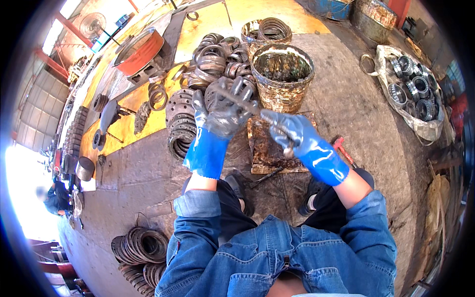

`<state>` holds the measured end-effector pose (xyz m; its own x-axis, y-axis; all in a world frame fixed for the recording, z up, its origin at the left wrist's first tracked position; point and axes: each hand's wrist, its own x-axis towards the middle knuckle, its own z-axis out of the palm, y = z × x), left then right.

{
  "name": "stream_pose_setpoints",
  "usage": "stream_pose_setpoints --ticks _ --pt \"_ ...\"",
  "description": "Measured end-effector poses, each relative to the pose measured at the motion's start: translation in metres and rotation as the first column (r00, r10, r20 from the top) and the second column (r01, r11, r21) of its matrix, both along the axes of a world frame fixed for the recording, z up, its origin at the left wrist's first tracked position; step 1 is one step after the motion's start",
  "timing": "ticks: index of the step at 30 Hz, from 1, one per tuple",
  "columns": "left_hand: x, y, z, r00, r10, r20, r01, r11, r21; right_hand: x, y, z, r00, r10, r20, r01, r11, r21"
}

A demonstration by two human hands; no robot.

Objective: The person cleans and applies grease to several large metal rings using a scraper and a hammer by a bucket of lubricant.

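Observation:
My left hand [221,113], in a blue rubber glove with a dark, greasy palm, is raised with its fingers spread. A thin grey strip-like tool [238,101], blurred, crosses in front of it. My right hand [292,131], in a matching glove, is closed on this tool, and a light rounded end shows below its fingers. Under the hands lies a rust-stained board [267,157]. Just beyond stands a grease-caked bucket [283,94], dark inside. Stacks of drilled metal discs [179,111] stand beside my left hand.
Greasy bearing rings [212,62] are heaped beyond my left hand, near a second bucket [269,30] holding rings. A white sack [413,116] with shiny bearings lies at right. A red-handled tool [341,146] rests by my right foot. More rings [143,245] stand at lower left.

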<state>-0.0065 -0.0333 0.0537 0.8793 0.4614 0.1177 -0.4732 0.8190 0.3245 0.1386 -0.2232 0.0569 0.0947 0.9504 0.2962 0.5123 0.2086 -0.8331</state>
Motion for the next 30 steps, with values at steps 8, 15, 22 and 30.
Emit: stream_pose_setpoints --ticks 8,15,22,30 --pt "-0.003 0.018 -0.003 0.984 0.131 -0.118 -0.122 0.99 0.075 0.003 -0.011 0.01 0.554 -0.031 -0.832 -0.124 0.985 -0.12" --pt "-0.004 0.007 0.003 0.986 0.146 -0.083 -0.147 0.989 -0.012 0.001 -0.011 0.004 0.983 0.016 -0.182 -0.025 0.999 -0.047" --pt "-0.004 -0.001 0.011 0.999 0.049 0.022 -0.045 0.989 -0.142 0.008 -0.005 0.002 0.9 0.046 -0.433 -0.073 0.996 -0.046" --pt "0.0 -0.005 0.019 0.985 0.161 -0.063 -0.17 0.968 -0.187 0.001 -0.013 0.018 0.896 -0.028 -0.443 0.007 0.999 -0.05"
